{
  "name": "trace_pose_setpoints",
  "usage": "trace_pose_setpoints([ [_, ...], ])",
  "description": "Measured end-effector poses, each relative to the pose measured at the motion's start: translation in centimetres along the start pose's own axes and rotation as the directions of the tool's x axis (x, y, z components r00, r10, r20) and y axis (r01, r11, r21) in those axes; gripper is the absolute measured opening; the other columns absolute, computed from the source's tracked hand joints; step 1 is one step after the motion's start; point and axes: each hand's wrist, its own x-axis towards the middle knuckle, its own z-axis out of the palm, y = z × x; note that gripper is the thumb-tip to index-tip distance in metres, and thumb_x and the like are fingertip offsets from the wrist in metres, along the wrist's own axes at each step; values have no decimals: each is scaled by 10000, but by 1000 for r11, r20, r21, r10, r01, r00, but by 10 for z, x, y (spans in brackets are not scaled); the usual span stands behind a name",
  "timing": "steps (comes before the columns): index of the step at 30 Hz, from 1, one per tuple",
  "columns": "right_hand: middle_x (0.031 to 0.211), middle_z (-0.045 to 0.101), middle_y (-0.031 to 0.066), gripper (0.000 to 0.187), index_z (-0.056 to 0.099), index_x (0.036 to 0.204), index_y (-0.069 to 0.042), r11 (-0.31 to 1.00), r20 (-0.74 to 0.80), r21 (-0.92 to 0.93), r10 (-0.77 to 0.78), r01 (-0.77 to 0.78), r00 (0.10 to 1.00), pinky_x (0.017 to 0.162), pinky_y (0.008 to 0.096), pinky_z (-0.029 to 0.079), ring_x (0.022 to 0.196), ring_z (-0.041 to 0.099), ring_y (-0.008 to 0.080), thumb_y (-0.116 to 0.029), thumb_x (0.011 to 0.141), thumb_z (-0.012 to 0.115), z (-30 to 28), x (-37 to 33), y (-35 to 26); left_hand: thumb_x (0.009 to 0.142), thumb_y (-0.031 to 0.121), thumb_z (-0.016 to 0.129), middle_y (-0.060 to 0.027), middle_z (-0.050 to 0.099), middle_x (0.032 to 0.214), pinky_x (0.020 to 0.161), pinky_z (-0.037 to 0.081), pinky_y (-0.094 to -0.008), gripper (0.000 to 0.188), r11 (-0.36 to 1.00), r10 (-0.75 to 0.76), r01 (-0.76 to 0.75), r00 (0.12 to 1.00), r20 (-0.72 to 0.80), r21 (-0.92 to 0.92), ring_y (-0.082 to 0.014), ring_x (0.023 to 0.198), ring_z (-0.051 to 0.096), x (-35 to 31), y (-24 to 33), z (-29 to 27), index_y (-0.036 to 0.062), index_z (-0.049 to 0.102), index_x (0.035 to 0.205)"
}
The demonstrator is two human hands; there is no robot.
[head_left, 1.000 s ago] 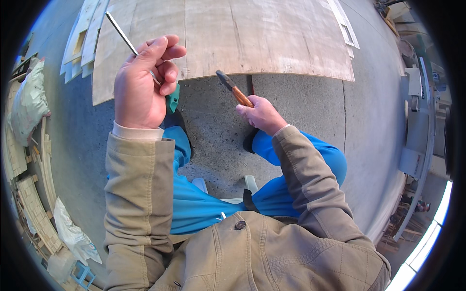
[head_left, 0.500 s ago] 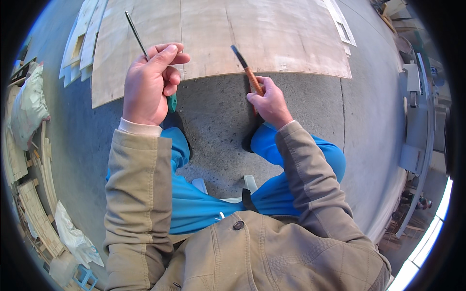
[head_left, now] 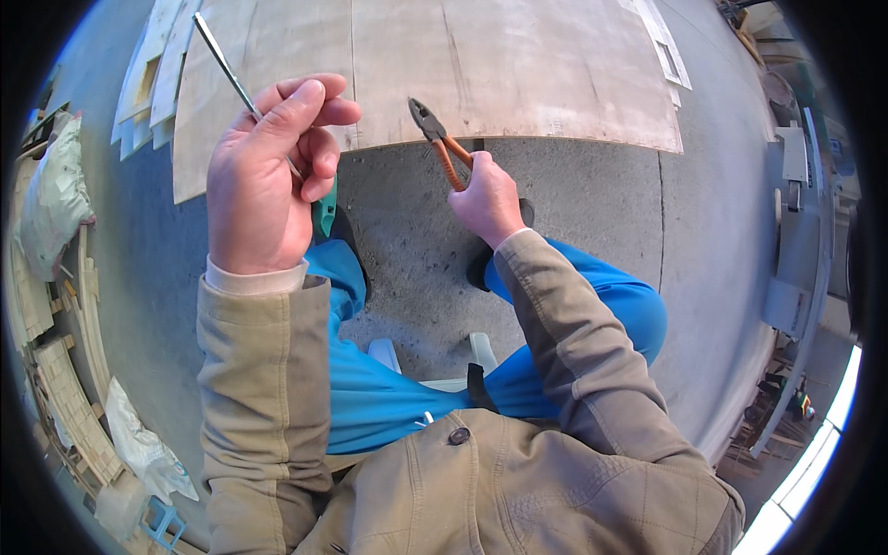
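Slanting through my left hand (head_left: 273, 176) is a screwdriver with a long thin metal shaft (head_left: 222, 63). Its tip points up and left, and its green handle (head_left: 324, 213) shows below my fingers. Thumb and forefinger close around the shaft, the other fingers curled. To the right, my right hand (head_left: 490, 196) grips combination pliers (head_left: 427, 120) by their orange handles, which stand somewhat spread. The dark jaws point up and left, toward the plywood edge, and touch nothing I can make out. Part of the handles is hidden in my palm.
A large plywood sheet (head_left: 398, 65) lies ahead, with more cut boards at both its sides. Concrete floor (head_left: 407, 259) shows between my knees. White sacks (head_left: 57, 199) and wood pieces (head_left: 79, 407) line the left; shelving and equipment (head_left: 795, 240) stand at the right.
My left hand has come slightly left and nearer, tilting the screwdriver further left. My right hand has moved left and turned, so the pliers' jaws and both handles now show.
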Motion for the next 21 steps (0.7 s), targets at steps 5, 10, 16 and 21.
trace_pose_setpoints([
  [5,1008,723,283,419,579,1108,39,997,86,-29,70,-68,994,867,507,581,978,717,470,-155,810,801,8,0,-1,1028,240,669,-104,757,967,491,345,-201,248,999,33,-33,999,-6,-14,-67,631,563,-3,7,-6,17,733,1118],
  [10,993,724,284,403,582,1095,45,1000,19,16,11,-11,1000,853,504,580,969,720,462,-160,820,794,-18,4,-24,1020,247,678,-99,759,962,490,344,-202,262,999,36,-36,999,-8,-9,-67,628,559,-5,8,-9,19,739,1135],
  [16,753,609,84,400,583,1078,-8,938,-424,269,-89,219,901,604,369,532,635,639,216,-127,800,844,-53,0,-41,1017,246,678,-95,759,955,490,344,-205,264,999,23,-24,1000,-17,-33,-70,619,551,-6,8,-9,21,741,1140],
  [21,794,641,128,369,541,1091,-13,981,68,-190,49,-35,996,649,450,545,684,670,348,-118,838,788,-12,0,-29,1022,249,675,-96,757,947,487,338,-208,271,1000,21,-21,1000,-13,-23,-71,611,547,-8,10,-7,13,737,1141],
])
